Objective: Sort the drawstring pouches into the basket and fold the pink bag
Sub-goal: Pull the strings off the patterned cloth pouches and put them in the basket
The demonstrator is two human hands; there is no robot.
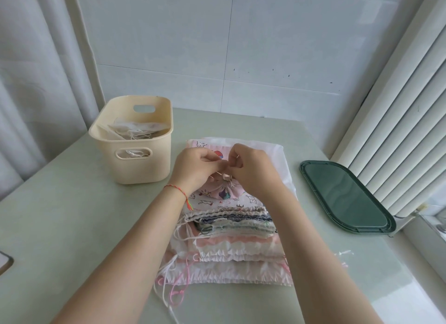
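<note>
working at mid-frame on one printed pouch (225,191), its neck already gathered tight; left hand (196,170) and right hand (251,170) meeting over that neck, fingers curled, each pinching what looks like the cord or the puckered cloth, exact grip too small to tell; judging this as the cinching or tying step for a single pouch, sorting being under way and far from done.

lying under the hands, lower centre of the frame, a stack (229,239) of more pouches, ruffled tops and loose pink and white cords (173,282) trailing toward the bottom edge; peeking out beneath, pink printed cloth and a white sheet (277,154), possibly the pink bag, not certain; folding of it not yet begun.

sitting left of centre, the cream basket (135,159), already holding a few pale pouches; resting at the right edge, a dark green lid (342,198), well apart from the work.

next move probably calling for finishing the cord, then lifting the pouch left and dropping it over the basket rim without snagging cords below.

reading no brand, label or writing anywhere; only cartoon animal prints showing on the cloth.
</note>
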